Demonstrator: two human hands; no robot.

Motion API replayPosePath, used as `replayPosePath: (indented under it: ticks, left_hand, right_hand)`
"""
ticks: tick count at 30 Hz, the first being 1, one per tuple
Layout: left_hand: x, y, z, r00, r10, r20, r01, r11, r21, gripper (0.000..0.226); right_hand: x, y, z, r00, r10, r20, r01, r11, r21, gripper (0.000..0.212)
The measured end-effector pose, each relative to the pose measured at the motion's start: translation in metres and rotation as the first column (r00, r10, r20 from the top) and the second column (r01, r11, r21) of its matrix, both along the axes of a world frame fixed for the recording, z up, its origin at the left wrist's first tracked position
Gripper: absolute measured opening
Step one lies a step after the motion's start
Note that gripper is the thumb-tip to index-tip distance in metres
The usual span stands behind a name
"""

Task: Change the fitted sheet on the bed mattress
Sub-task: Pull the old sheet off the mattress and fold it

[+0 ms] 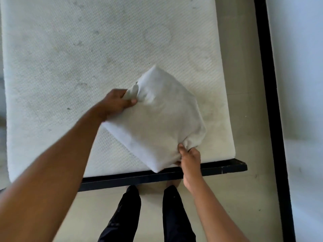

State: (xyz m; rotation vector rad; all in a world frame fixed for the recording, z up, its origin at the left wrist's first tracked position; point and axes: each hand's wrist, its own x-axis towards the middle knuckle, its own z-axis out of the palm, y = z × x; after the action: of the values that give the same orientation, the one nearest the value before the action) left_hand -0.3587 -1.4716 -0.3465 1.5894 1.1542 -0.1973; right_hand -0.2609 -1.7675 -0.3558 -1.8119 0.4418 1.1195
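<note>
A folded white fitted sheet [157,119] lies as a thick square bundle on the bare, stained white mattress [70,58], close to its near right corner. My left hand [117,102] grips a bunched bit of the sheet at the bundle's left corner. My right hand [189,158] pinches the fabric at its near right corner, by the mattress edge. The bundle's lowest corner overhangs the black bed frame [218,169].
The black frame runs along the near edge of the mattress. My two legs in dark trousers [150,215] stand on the beige floor [244,102] just in front of it. A black vertical strip [272,102] and a pale wall border the right.
</note>
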Motion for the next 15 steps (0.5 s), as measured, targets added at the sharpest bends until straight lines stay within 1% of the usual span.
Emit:
replayPosePath:
  ticks: [1, 2, 3, 4, 5, 6, 7, 8, 9, 10, 11, 12, 13, 14, 15]
  left_hand:
    - [0.012, 0.013, 0.000, 0.987, -0.149, -0.061, 0.155, 0.983, 0.103, 0.029]
    - [0.024, 0.020, -0.002, 0.952, -0.266, -0.150, 0.294, 0.933, 0.206, 0.038]
    - [0.033, 0.022, -0.005, 0.913, -0.330, -0.239, 0.390, 0.878, 0.277, 0.052]
    - [0.037, 0.018, -0.008, 0.899, -0.331, -0.286, 0.415, 0.854, 0.313, 0.066]
    - [0.036, 0.012, -0.011, 0.913, -0.285, -0.293, 0.381, 0.853, 0.356, 0.073]
    - [0.029, 0.001, -0.013, 0.941, -0.206, -0.268, 0.307, 0.853, 0.423, 0.073]
    - [0.018, -0.015, -0.015, 0.972, -0.099, -0.212, 0.196, 0.839, 0.507, 0.068]
    - [0.008, -0.036, -0.015, 0.989, 0.024, -0.145, 0.067, 0.806, 0.588, 0.063]
    - [0.001, -0.059, -0.012, 0.986, 0.139, -0.090, -0.049, 0.762, 0.646, 0.058]
    - [-0.003, -0.082, -0.013, 0.971, 0.226, -0.072, -0.120, 0.729, 0.674, 0.055]
    - [-0.003, -0.102, -0.014, 0.958, 0.272, -0.089, -0.142, 0.723, 0.676, 0.056]
    - [-0.002, -0.119, -0.019, 0.951, 0.278, -0.134, -0.124, 0.742, 0.659, 0.059]
    - [-0.002, -0.131, -0.027, 0.947, 0.261, -0.188, -0.085, 0.767, 0.636, 0.063]
    - [-0.004, -0.136, -0.038, 0.944, 0.228, -0.237, -0.033, 0.782, 0.622, 0.068]
    - [-0.008, -0.135, -0.053, 0.945, 0.194, -0.262, 0.011, 0.785, 0.620, 0.072]
  right_hand:
    - [-0.001, -0.001, 0.005, 0.994, 0.078, -0.070, -0.083, 0.995, -0.059, 0.026]
    - [0.002, 0.001, 0.011, 0.972, 0.182, -0.148, -0.202, 0.970, -0.135, 0.033]
    - [0.007, 0.002, 0.016, 0.927, 0.303, -0.222, -0.348, 0.915, -0.204, 0.041]
    - [0.014, 0.005, 0.023, 0.864, 0.434, -0.256, -0.493, 0.832, -0.254, 0.045]
    - [0.022, 0.011, 0.028, 0.791, 0.574, -0.211, -0.611, 0.731, -0.304, 0.045]
    - [0.029, 0.019, 0.034, 0.704, 0.705, -0.084, -0.679, 0.633, -0.373, 0.044]
    - [0.036, 0.029, 0.041, 0.594, 0.799, 0.099, -0.685, 0.566, -0.459, 0.041]
    - [0.042, 0.042, 0.046, 0.452, 0.833, 0.318, -0.645, 0.551, -0.529, 0.037]
    - [0.047, 0.057, 0.047, 0.277, 0.793, 0.542, -0.585, 0.587, -0.560, 0.033]
    - [0.052, 0.075, 0.042, 0.112, 0.704, 0.702, -0.559, 0.628, -0.541, 0.034]
    - [0.060, 0.093, 0.028, -0.005, 0.642, 0.767, -0.600, 0.611, -0.516, 0.042]
    - [0.070, 0.112, 0.011, -0.092, 0.641, 0.762, -0.663, 0.531, -0.527, 0.053]
    - [0.080, 0.128, -0.012, -0.193, 0.683, 0.704, -0.694, 0.412, -0.590, 0.060]
    - [0.088, 0.139, -0.033, -0.295, 0.725, 0.622, -0.688, 0.290, -0.665, 0.064]
    - [0.095, 0.147, -0.055, -0.380, 0.742, 0.553, -0.666, 0.196, -0.720, 0.067]
